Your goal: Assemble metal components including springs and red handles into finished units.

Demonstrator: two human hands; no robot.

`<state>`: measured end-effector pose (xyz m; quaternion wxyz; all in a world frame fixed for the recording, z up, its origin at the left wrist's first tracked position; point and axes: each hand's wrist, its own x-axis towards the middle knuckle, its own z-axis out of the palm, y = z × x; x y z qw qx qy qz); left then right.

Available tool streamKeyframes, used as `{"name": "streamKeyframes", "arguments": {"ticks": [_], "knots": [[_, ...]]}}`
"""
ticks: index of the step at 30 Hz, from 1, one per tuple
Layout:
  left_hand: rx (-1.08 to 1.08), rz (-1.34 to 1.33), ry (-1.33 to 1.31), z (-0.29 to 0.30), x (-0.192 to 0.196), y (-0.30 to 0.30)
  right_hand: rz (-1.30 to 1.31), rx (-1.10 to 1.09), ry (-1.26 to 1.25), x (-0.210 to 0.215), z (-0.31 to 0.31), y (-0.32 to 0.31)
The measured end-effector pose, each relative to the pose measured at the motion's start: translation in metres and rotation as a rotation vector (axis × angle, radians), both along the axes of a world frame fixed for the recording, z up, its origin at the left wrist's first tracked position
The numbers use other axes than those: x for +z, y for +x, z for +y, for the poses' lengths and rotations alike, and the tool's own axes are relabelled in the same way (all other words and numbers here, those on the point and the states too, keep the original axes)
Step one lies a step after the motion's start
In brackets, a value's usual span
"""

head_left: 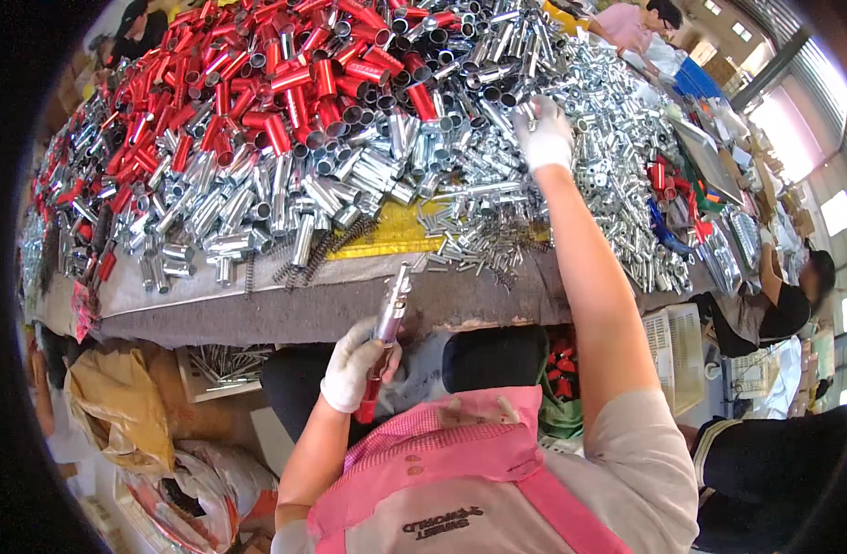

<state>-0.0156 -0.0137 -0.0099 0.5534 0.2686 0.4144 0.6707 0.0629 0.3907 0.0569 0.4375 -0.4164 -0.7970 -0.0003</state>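
Observation:
My left hand (352,366), in a white glove with some fingertips bare, is closed around a slim metal tube assembly (392,312) with a red lower end. It holds this upright and tilted just in front of the table edge. My right hand (545,137), also gloved, is stretched far out over the heap. Its fingers curl down among shiny silver metal parts (601,171), and what they grip is hard to make out. Left of it lie many red metal tubes (294,103) and plain silver tubes (336,192).
Coil springs (324,251) and thin pins (470,242) lie near the grey cloth-covered table edge (202,309), beside a yellow sheet (391,231). Below stand a tray of rods (222,369), a brown sack (119,402) and a cream crate (675,355). Other people work around the table.

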Motion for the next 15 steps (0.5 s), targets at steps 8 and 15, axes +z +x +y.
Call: {"name": "streamKeyframes", "arguments": {"ticks": [8, 15], "knots": [[0.059, 0.036, -0.052, -0.007, -0.003, 0.012, 0.236, 0.236, -0.151, -0.014, 0.058, 0.015], [-0.002, 0.204, -0.168, -0.004, 0.011, 0.016, -0.397, 1.240, -0.290, 0.080, -0.140, 0.064]]}}
